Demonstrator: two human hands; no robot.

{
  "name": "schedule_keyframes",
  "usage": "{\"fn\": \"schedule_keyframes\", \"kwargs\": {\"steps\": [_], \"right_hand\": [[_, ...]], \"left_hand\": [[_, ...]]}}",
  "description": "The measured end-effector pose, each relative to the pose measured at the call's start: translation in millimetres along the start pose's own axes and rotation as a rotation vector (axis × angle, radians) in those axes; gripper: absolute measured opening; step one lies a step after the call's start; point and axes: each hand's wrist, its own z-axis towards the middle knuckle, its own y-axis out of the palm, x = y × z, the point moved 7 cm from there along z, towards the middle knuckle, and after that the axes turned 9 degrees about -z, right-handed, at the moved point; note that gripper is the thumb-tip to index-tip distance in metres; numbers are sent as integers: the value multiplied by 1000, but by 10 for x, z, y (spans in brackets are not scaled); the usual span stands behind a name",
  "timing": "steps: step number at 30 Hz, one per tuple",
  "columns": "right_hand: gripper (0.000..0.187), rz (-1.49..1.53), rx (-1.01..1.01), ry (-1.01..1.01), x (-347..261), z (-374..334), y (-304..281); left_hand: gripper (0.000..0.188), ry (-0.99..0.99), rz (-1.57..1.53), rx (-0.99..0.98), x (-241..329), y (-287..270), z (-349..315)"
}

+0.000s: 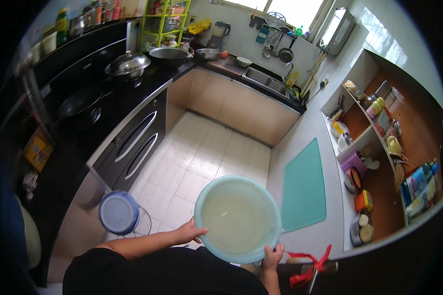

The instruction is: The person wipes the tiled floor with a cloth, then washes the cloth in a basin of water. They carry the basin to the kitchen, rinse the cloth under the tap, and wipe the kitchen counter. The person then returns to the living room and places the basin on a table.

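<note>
A round pale-green plastic basin [205,194] with cloudy, pale liquid in it is held up in front of my body, above the tiled floor. My left hand [189,232] grips its left rim, the thumb over the edge and the fingers underneath. At the lower right of the rim, my right hand [272,256] has hold in the same way, thumb on top. The basin hides part of the floor below it. The undersides of both hands are out of sight.
On the left runs a black counter with a lidded pot [128,65] and a wok [80,104]. A blue bucket [118,212] stands on the floor beside it. At the far end is a sink [266,81]. Filled shelves [352,147] and a green mat [306,189] line the right.
</note>
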Motion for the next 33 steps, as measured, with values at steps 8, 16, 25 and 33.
{"fn": "schedule_keyframes", "kwargs": {"steps": [8, 16, 25, 33], "right_hand": [[31, 0, -5, -135, -99, 2566, 800], [36, 95, -16, -68, -90, 5017, 1409], [39, -44, 57, -59, -308, 7081, 2087], [36, 82, 46, 11, -309, 9198, 2826]], "left_hand": [[69, 97, -10, 83, 805, -594, 2228], [69, 48, 26, 74, 1948, -949, 4451], [68, 2, -2, -50, 2885, -1705, 6650], [66, 17, -50, -21, 3636, -2268, 8752]]}}
